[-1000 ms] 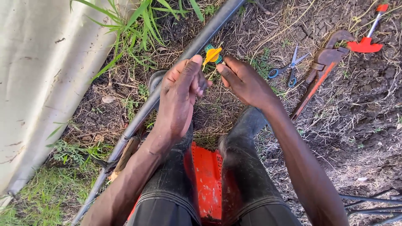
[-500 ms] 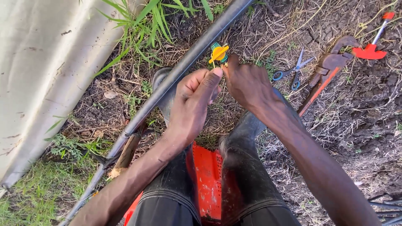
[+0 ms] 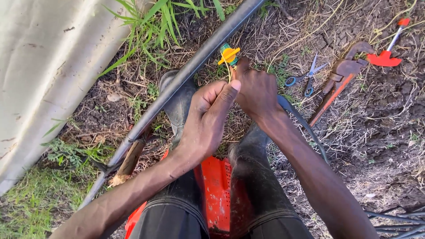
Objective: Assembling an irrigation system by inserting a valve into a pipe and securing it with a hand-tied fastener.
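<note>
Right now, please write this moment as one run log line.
left hand: beside valve, grip unclear | right hand: on yellow-handled valve | black pipe: along ground | scissors, pipe wrench: right, untouched

yellow valve handle (image 3: 229, 54): glossy plastic | black pipe (image 3: 186, 73): smooth matt plastic | pipe wrench (image 3: 336, 82): rusty rough metal, orange painted handle | scissors (image 3: 307, 77): shiny metal blades, blue plastic grips | orange crate (image 3: 217, 190): perforated plastic | tarp (image 3: 48, 66): dirty matt sheet
</note>
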